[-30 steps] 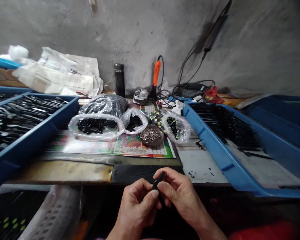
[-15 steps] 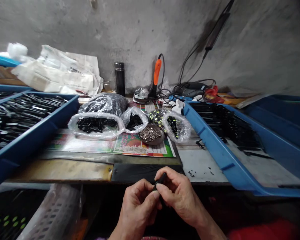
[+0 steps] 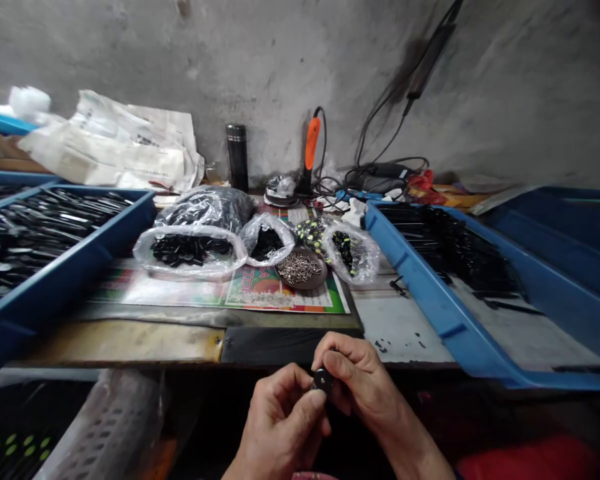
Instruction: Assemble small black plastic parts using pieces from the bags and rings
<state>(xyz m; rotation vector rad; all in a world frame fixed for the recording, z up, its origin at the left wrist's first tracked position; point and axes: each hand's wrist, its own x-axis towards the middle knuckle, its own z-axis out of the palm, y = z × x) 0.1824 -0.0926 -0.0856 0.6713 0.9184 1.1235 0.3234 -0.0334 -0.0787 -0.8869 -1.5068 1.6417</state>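
Both of my hands are close together over the bench's front edge, pinching a small black plastic part (image 3: 323, 380) between their fingers. My left hand (image 3: 280, 420) grips it from below with thumb and fingertips. My right hand (image 3: 357, 387) holds it from above, and its fingers hide most of the part. Beyond them, on a printed paper sheet (image 3: 285, 293), sit a clear bag of black parts (image 3: 190, 251), a dish of small metal screws (image 3: 298, 269), and a bag of black and yellow-green pieces (image 3: 347, 253).
Blue trays of long black pieces stand left (image 3: 70, 267) and right (image 3: 420, 280) of the sheet. An orange-handled electric tool (image 3: 310, 143), black flask (image 3: 237, 157), tangled cables (image 3: 380, 177) and white sacks (image 3: 110, 150) line the wall. A perforated basket (image 3: 105, 427) sits below left.
The black part has turned in my fingers, from a slanted stick shape to a rounded end facing me. My hands have moved slightly lower.
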